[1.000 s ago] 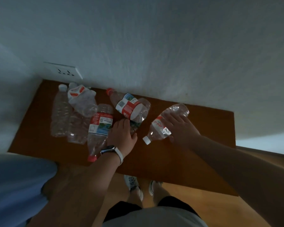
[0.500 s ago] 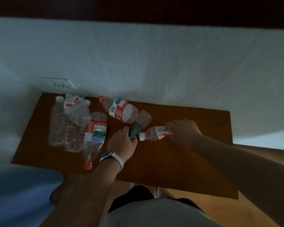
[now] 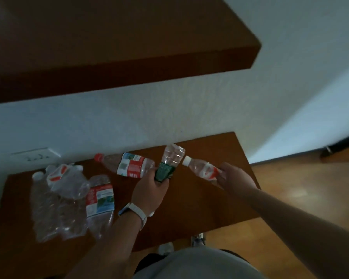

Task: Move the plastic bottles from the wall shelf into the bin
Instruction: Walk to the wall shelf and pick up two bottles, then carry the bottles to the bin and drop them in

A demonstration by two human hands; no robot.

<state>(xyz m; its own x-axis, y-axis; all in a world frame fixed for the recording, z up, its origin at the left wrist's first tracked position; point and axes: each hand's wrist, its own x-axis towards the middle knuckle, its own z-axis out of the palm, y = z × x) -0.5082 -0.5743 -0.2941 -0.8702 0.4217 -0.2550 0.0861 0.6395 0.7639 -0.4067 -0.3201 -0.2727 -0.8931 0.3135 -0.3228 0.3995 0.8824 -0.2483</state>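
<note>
Green-labelled bottle (image 3: 168, 165) clamped in left hand (image 3: 149, 190) fingers — white-capped bottle (image 3: 202, 169) clamped in right hand (image 3: 237, 179) fingers.

**Clothing and wristwear seen from the head camera**

A watch (image 3: 132, 211) with a white strap and a dark, blue-edged case is worn on the left wrist, just behind the left hand (image 3: 149, 190). The right hand (image 3: 236, 178) is bare, and so are the left hand and both forearms. A light grey top (image 3: 199, 266) is seen at the near edge of the view. A dark lower garment (image 3: 147, 260) is visible just beyond it. Light-coloured shoes (image 3: 166, 247) are glimpsed farther down, their details lost in the dim light.
</note>
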